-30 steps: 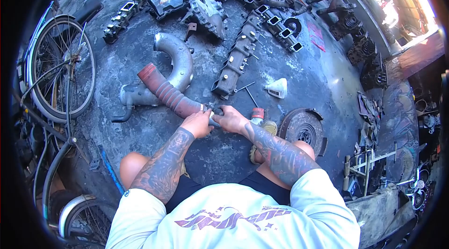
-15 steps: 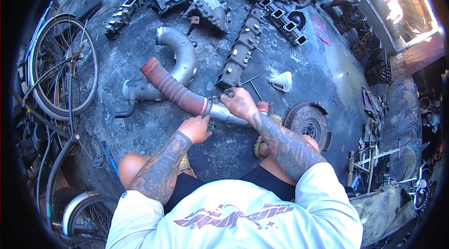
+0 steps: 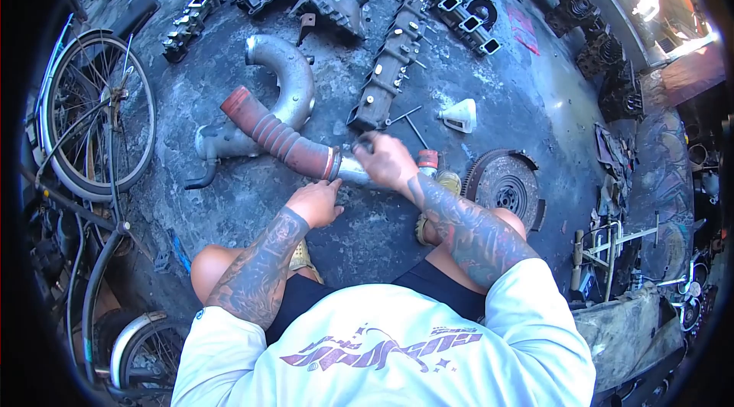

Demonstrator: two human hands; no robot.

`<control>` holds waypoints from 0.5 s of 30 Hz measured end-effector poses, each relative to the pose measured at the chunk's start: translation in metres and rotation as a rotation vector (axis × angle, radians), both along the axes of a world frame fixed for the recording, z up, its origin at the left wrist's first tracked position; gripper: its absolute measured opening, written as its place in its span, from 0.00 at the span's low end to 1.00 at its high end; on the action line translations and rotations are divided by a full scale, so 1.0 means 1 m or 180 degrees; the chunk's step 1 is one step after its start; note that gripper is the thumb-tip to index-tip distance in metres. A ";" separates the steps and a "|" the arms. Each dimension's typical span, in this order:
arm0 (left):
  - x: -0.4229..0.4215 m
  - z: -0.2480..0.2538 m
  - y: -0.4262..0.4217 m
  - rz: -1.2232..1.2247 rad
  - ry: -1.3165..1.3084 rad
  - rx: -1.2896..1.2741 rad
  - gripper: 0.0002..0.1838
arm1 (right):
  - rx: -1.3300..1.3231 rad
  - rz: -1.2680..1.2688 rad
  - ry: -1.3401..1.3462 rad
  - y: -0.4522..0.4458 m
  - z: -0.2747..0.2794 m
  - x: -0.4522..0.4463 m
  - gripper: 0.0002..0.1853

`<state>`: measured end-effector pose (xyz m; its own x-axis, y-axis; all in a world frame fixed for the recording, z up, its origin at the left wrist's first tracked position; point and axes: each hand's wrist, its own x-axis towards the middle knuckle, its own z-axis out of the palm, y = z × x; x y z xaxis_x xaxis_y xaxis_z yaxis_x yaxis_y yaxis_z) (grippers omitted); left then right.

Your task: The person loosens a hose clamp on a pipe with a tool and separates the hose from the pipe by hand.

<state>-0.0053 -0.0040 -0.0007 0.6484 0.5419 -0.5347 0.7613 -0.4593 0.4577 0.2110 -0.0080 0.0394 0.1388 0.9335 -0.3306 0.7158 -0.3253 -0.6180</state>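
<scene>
A red ribbed hose (image 3: 279,139) lies on the floor in front of me, its near end over a silver metal pipe (image 3: 354,170). Around that end sits a hose clamp (image 3: 335,163). My left hand (image 3: 315,203) is just below the clamp, index finger stretched to the joint and thumb apart; it holds nothing visible. Over the silver pipe is my right hand (image 3: 388,162), smeared by motion, its fingers curled around a small dark object (image 3: 364,144) too blurred to name. A red-ended fitting (image 3: 427,159) shows beside my right wrist.
Behind the hose lies a curved grey pipe (image 3: 294,82). A long manifold (image 3: 384,78), a T-handle tool (image 3: 414,129), a white funnel-like piece (image 3: 459,115) and a toothed flywheel (image 3: 505,191) lie on the floor. A bicycle (image 3: 103,116) stands at the left.
My right hand has shifted slightly up and its fingers have moved away from the clamp. My left hand stays by the joint. The whole view has tilted a little.
</scene>
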 end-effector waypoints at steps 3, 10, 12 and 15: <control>-0.002 -0.001 0.000 0.0026 -0.0043 0.0070 0.40 | 0.0220 -0.0538 -0.0061 -0.002 -0.004 0.012 0.29; -0.002 -0.002 0.000 -0.0012 -0.0004 0.0038 0.40 | -0.0355 -0.0004 -0.0677 -0.014 -0.027 0.032 0.26; -0.001 0.000 0.001 -0.0007 -0.0013 0.0041 0.39 | -0.0219 -0.0303 -0.0645 -0.016 -0.019 0.030 0.26; 0.001 0.003 0.000 -0.0025 -0.0008 0.0031 0.39 | -0.0555 0.0136 -0.0235 -0.008 -0.023 0.043 0.27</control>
<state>-0.0039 -0.0041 0.0022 0.6541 0.5420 -0.5277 0.7564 -0.4698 0.4551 0.2536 -0.0161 0.0168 0.1302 0.8685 -0.4783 0.7724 -0.3913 -0.5002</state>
